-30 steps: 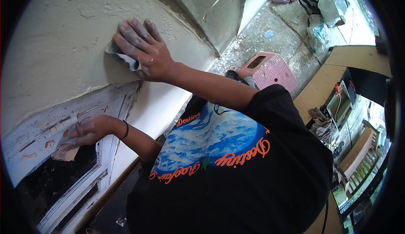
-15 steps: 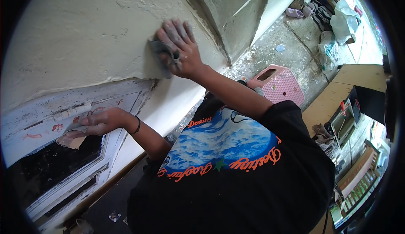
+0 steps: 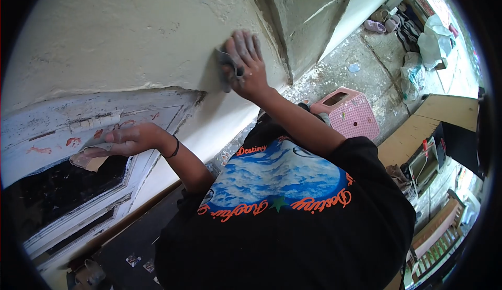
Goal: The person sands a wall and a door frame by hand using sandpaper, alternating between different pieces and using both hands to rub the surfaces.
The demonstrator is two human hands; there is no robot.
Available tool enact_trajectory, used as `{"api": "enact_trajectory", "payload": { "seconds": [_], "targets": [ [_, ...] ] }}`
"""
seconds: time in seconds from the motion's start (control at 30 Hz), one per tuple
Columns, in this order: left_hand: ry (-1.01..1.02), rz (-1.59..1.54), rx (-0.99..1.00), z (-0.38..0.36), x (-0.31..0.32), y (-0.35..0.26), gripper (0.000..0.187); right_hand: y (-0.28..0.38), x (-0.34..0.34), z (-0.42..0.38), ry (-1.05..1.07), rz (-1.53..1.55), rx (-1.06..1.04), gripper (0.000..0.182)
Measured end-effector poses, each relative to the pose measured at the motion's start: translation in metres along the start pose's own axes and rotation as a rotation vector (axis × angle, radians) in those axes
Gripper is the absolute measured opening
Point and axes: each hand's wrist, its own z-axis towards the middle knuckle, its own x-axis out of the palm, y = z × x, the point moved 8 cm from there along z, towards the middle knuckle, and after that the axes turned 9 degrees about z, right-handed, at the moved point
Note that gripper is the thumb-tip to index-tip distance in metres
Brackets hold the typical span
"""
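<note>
My right hand is pressed to the cream wall, with a folded grey abrasive sheet between the palm and the plaster. Its fingers are dusty and point up the wall. Lower left, my left hand pinches a bent sheet, grey on one face and brown on the other. That hand is beside the white, scuffed window frame, in front of dark glass. Reddish smears mark the frame near the fingers.
A pink stool stands on the dust-spotted floor at right. Beyond it lie shoes and plastic bags. Cardboard and a wooden bench are at far right. A dark surface lies below the window.
The view has shifted slightly. My right hand and its sheet have moved a little to the right along the wall. The left hand stays near the same smears, still with its sheet.
</note>
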Motion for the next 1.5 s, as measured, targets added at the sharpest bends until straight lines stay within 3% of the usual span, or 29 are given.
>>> {"api": "enact_trajectory", "payload": {
  "seconds": [0.1,0.23,0.33,0.4,0.5,0.73,0.97,1.27,1.37,1.5],
  "targets": [
    [0.075,0.039,-0.059,-0.003,0.002,0.003,0.055,-0.033,0.005,-0.042,0.083,-0.104,0.028,0.059],
    [0.060,0.013,-0.021,0.000,0.002,-0.003,0.058,0.009,-0.013,0.031,-0.113,0.037,0.032,0.062],
    [-0.005,0.168,0.136,0.001,0.000,-0.003,0.061,0.022,-0.022,0.052,-0.099,0.063,-0.016,0.060],
    [0.033,0.015,0.005,0.001,0.001,0.004,0.064,0.000,-0.019,0.025,-0.099,0.076,-0.040,0.059],
    [0.033,-0.015,0.074,0.003,0.002,-0.010,0.063,-0.030,-0.011,-0.019,0.012,-0.063,0.071,0.059],
    [0.019,0.072,0.092,0.003,0.000,-0.009,0.058,0.028,-0.031,0.069,-0.133,0.105,-0.058,0.060],
    [0.032,0.007,0.058,0.001,0.001,-0.011,0.059,-0.028,-0.010,-0.018,0.001,0.002,0.038,0.064],
    [0.050,0.001,0.027,0.002,0.002,-0.011,0.063,0.017,-0.039,0.057,-0.081,0.060,-0.025,0.070],
    [0.029,-0.018,0.027,0.001,0.002,-0.005,0.062,0.001,-0.033,0.025,-0.080,-0.003,-0.037,0.064],
    [0.035,0.053,0.082,0.002,0.001,-0.005,0.063,0.019,-0.040,0.056,-0.131,0.036,-0.064,0.061]
  ]
}}
